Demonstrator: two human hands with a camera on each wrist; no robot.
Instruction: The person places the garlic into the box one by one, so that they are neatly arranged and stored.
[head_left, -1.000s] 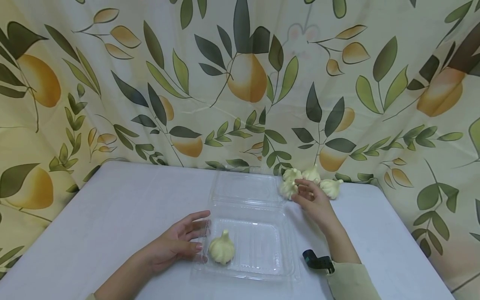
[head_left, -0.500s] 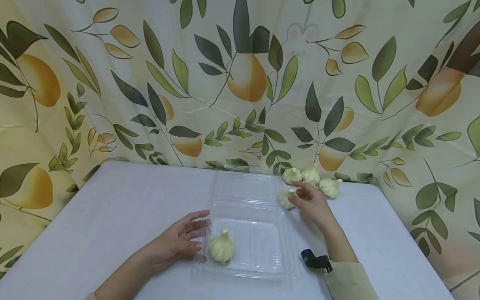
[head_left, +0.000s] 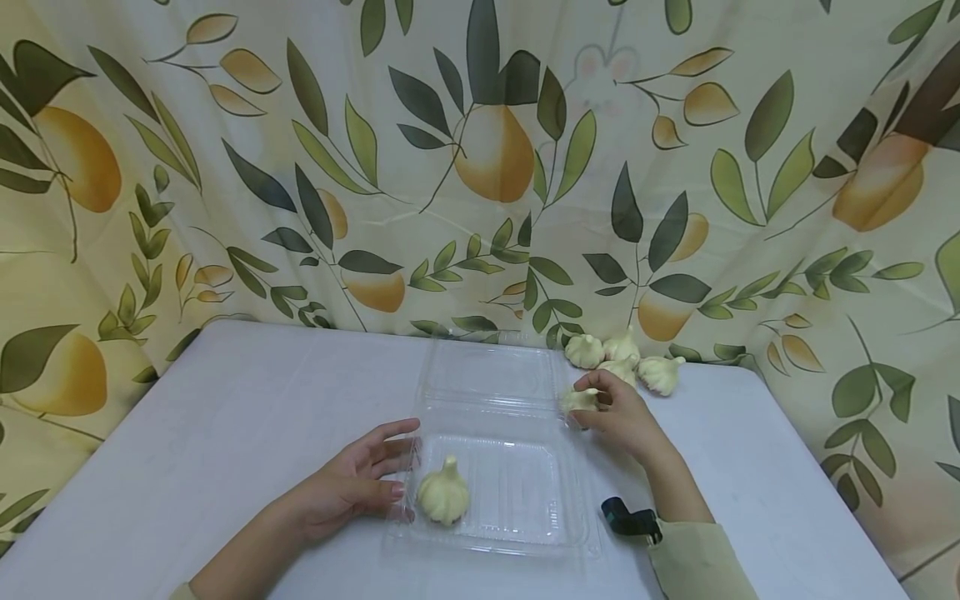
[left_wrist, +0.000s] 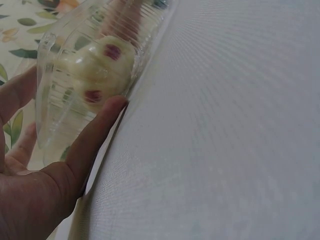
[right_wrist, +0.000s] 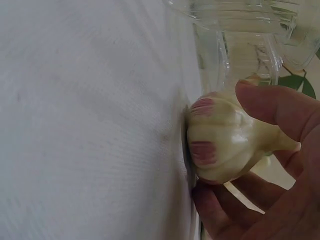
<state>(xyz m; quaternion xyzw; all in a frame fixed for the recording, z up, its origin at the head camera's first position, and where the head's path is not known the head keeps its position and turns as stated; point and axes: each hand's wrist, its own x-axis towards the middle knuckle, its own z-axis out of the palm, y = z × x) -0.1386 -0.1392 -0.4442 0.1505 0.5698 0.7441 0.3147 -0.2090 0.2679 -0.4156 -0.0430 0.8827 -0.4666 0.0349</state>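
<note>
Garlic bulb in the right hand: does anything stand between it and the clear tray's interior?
Only the right rim of the clear tray. The lid lies open at the far side; the other bulb inside sits at the left. Nothing else visible blocks the held garlic bulb.

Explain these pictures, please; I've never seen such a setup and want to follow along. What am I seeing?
There is no machine, only a person's bare left hand and right hand. The wide view comes from a camera on the head; each close view is taken at one wrist. On the white table lies an open clear box with one garlic bulb inside; four other bulbs sit toward the far edge. The left hand touches the box's side. The right hand holds a sixth bulb, its fingers around it.
</note>
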